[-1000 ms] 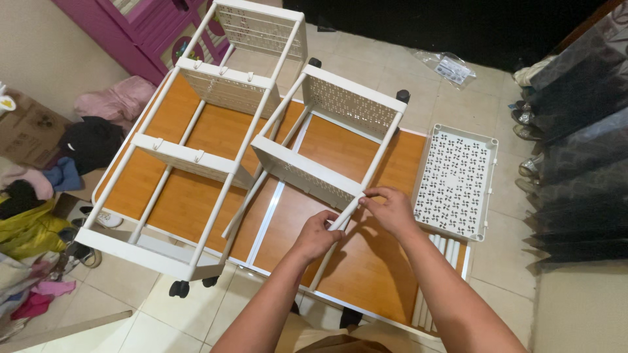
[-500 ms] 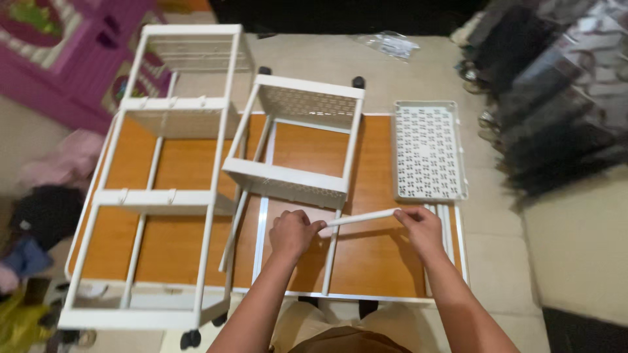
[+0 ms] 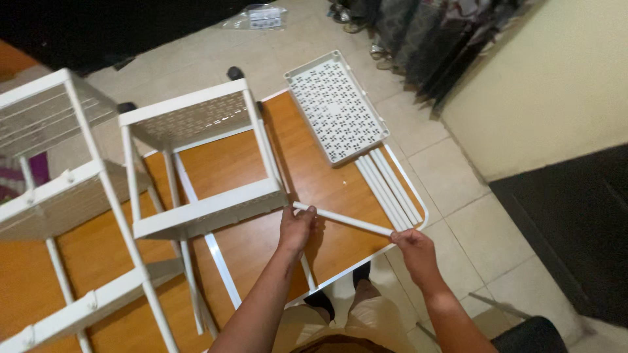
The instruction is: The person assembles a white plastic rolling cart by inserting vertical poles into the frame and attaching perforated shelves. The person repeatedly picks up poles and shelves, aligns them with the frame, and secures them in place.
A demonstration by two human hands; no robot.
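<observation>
**White tube held at both ends above the orange surface**

The person holds a white plastic tube point(image 3: 341, 219) level between both hands, just over the near right corner of the orange surface point(image 3: 229, 163), a low board with a white rim lying on the tiled floor point(image 3: 451, 176). The left hand point(image 3: 297, 229) has its fingers closed around the tube's left end; the right hand point(image 3: 412, 252) has its fingers wrapped shut on the other end, past the surface's rim.

Just beyond the tube, a bundle of more white tubes point(image 3: 389, 189) lies side by side along the right edge of the surface. Touching their far ends is a white perforated tray point(image 3: 333, 108), flat, reaching off the far right corner of the surface.

Left of the tube, close to the left hand, stands a part-built white rack point(image 3: 196, 163) with two perforated shelves joined by posts; its lower shelf edge is right beside the tube's left end. Farther left on the surface stands a taller white rack point(image 3: 65, 196), well apart from the hands.

Off the surface's far side, a clear plastic bag point(image 3: 258, 16) lies on the floor. To the right of the surface a cream wall point(image 3: 562, 72) rises, with dark clothing point(image 3: 425, 39) hanging near its far corner. The person's knees point(image 3: 327, 327) show at the surface's near edge.
</observation>
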